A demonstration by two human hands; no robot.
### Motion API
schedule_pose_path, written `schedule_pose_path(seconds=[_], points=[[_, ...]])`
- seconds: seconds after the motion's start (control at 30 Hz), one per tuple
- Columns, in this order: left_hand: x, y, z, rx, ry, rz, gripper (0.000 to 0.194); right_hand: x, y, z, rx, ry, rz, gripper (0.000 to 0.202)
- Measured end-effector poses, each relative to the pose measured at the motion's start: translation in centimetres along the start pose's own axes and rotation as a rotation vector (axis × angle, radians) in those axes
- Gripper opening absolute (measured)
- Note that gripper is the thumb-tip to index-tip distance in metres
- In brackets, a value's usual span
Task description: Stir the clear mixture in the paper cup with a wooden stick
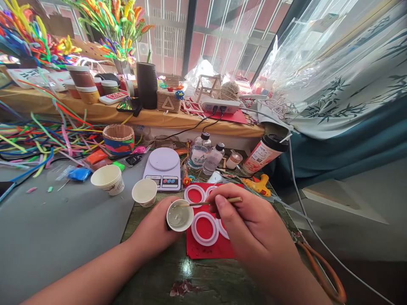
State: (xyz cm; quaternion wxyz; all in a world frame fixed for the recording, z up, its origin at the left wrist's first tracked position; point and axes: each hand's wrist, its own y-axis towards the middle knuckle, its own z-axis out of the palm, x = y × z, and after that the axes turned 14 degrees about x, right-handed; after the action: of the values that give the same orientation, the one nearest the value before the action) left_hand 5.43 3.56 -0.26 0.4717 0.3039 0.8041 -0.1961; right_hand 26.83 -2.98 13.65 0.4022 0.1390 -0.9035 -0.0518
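My left hand (159, 224) is wrapped round a paper cup (179, 215) with a clear liquid in it, the cup's mouth tipped toward me. In my right hand (251, 224), a thin wooden stick (230, 200) is pinched between thumb and fingers, its far end reaching into the cup. Below and beside the cup, white ring-shaped molds (205, 242) lie on a red sheet (203, 253); my right hand covers part of them. Another paper cup (144, 192) stands just beyond my left hand.
A white kitchen scale (163, 163) stands behind the cups, with clear bottles (213, 160) to its right. Stacked paper cups (107, 180) stand at left. A yellow glue gun (261, 185), a tall drink cup (266, 154) and a white cable (299, 190) are at right.
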Motion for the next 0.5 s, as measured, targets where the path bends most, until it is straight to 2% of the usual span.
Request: schedule_pose_path(seconds=[0.07, 0.17, 0.5], points=[[-0.02, 0.04, -0.01, 0.007, -0.003, 0.002, 0.036, 0.02, -0.02, 0.05, 0.041, 0.005, 0.006, 0.031], [-0.3, 0.1, -0.12, 0.005, -0.012, 0.01, 0.037, -0.05, -0.08, 0.2, -0.015, -0.02, 0.009, 0.029], [-0.73, 0.11, -0.19, 0.001, -0.02, -0.002, 0.035, 0.07, -0.04, 0.22, 0.021, -0.035, -0.001, 0.029]])
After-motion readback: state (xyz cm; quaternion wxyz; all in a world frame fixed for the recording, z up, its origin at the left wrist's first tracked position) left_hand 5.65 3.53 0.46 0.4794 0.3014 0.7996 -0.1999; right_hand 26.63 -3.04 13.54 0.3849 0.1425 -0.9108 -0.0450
